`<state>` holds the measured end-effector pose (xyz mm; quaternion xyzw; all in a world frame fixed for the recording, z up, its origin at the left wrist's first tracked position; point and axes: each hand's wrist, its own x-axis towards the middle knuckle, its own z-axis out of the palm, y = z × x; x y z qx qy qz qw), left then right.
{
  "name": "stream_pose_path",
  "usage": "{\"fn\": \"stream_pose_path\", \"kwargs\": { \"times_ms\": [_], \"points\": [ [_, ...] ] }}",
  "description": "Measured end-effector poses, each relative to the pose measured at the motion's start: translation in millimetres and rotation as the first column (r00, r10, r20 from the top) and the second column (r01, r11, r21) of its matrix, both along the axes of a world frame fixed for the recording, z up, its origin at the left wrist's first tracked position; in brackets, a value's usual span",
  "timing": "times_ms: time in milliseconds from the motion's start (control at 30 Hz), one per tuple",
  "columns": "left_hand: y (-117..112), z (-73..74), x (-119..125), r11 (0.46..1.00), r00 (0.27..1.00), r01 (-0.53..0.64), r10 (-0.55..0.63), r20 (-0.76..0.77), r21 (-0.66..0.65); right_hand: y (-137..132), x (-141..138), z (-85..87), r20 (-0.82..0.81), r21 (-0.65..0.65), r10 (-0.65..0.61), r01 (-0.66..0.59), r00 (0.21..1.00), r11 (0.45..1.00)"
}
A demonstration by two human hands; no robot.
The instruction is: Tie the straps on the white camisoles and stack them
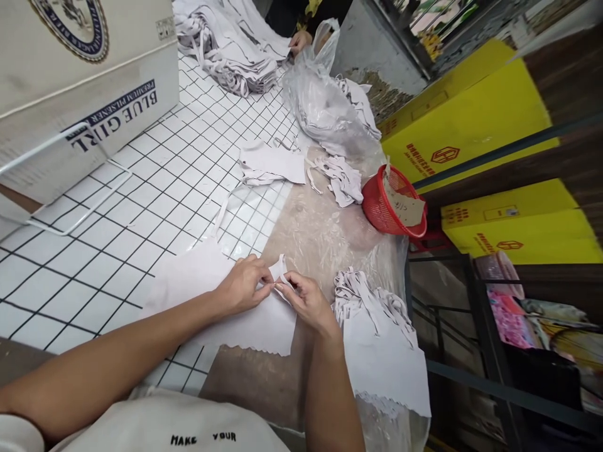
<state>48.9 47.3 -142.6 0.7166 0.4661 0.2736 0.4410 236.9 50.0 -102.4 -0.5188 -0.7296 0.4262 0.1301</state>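
Observation:
A pale fabric piece [264,326] with a scalloped lower edge and thin straps lies on the table in front of me. My left hand [245,284] pinches a strap near the fabric's upper edge. Close beside it, fingertips almost touching, my right hand [308,300] pinches the same strap, which loops up between the two hands. What exactly sits between the fingertips is too small to make out. To the right of my right hand rests a stack of similar strapped fabric pieces [384,358].
A white carton [89,81] stands at the left by a white wire frame [75,229]. Further back lie a fabric pile [230,44], a plastic bag [325,107] and loose pieces [273,164]. A red basket [384,204] sits at the right edge. Another person's hand [300,41] touches the far pile.

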Motion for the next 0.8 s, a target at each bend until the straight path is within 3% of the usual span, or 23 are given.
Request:
{"fn": "stream_pose_path", "kwargs": {
  "times_ms": [100, 200, 300, 433, 567, 700, 800],
  "points": [
    [2.5, -2.9, -1.9, 0.999, 0.996, 0.049, -0.049, 0.079, -0.004, 4.0, 0.1, 0.1, -0.052, -0.049, -0.023, 0.02, 0.998, 0.999],
    [2.7, -5.3, -1.9, 0.999, 0.989, 0.025, -0.022, 0.149, -0.021, 17.7, -2.7, -5.5, -0.185, -0.067, -0.175, 0.166, 0.967, 0.984],
    [1.7, -6.2, 0.7, 0.993, 0.963, -0.059, 0.084, 0.256, -0.104, 42.2, -6.1, -13.6, -0.354, -0.087, -0.394, 0.39, 0.848, 0.917],
    [1.7, -7.0, 5.6, 0.931, 0.885, -0.216, 0.314, 0.343, -0.294, 55.9, -7.5, -25.2, -0.329, -0.062, -0.527, 0.539, 0.784, 0.84],
    [3.9, -9.8, 8.5, 0.873, 0.818, -0.264, 0.428, 0.385, -0.409, 30.5, -7.9, -31.6, -0.332, -0.203, -0.612, 0.579, 0.718, 0.789],
    [4.6, -13.3, 10.8, 0.861, 0.765, -0.251, 0.456, 0.455, -0.442, 8.9, -8.4, -25.6, -0.402, -0.297, -0.702, 0.642, 0.588, 0.707],
    [3.7, -13.6, 11.9, 0.864, 0.734, -0.233, 0.457, 0.502, -0.446, 5.8, -12.5, -19.4, -0.35, -0.339, -0.626, 0.528, 0.697, 0.778]
  ]
}}
